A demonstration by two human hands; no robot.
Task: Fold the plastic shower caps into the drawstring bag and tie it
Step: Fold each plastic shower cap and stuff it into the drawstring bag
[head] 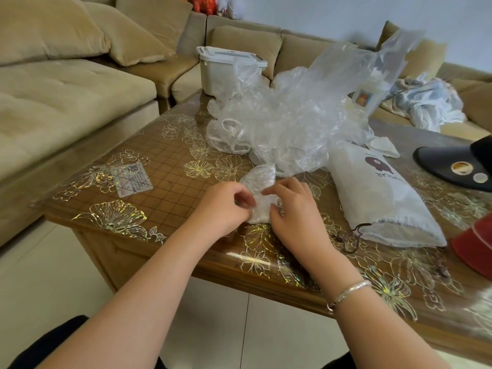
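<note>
Your hands work close to the near edge of the table (170, 166), with bare tabletop open to the left as far as a small card (131, 180). To the right the room is tighter: the bag (378, 198) lies just beside your right hand (295, 209), and a black hat (452, 163) and a red hat (476, 249) crowd the right edge. The table is wooden under a clear cover printed with gold flowers; a beige sofa (66, 102) wraps round behind it.

Your left hand (226, 209) pinches the folded cap (259, 193) and your right hand curls onto it. The cap's long axis runs away from you, its far end touching the pile of caps (279, 123). The bag's long axis runs near-right to far-left, its drawstring mouth towards you.
</note>
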